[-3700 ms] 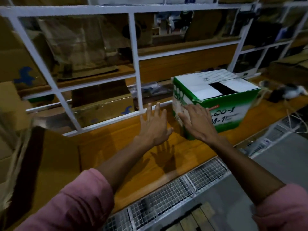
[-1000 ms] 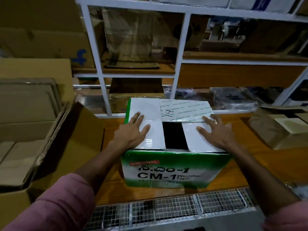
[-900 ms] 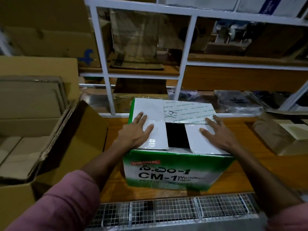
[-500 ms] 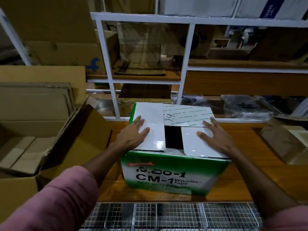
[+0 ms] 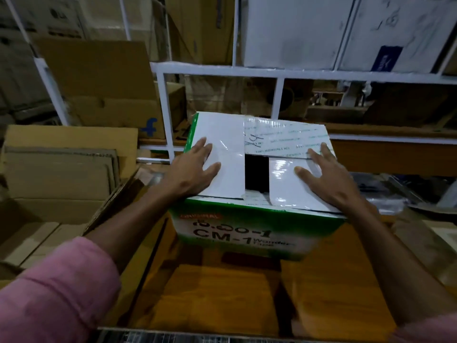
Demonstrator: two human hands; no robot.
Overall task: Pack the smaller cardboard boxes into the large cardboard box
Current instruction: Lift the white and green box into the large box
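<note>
Green box (image 5: 254, 233) labelled "CM-1", handwritten "14" on top

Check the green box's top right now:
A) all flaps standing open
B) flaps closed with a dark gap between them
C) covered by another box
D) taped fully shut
B: both hands, left and right, press flat on the green box's white flaps, with a dark gap between them.

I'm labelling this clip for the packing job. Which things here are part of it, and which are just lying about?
Part of the job:
- green and white box, top flaps partly closed
- left hand and right hand, flat on its flaps
- open brown carton at left

Lying about:
- white shelf frame
- white boxes above
- flattened cardboard
</note>
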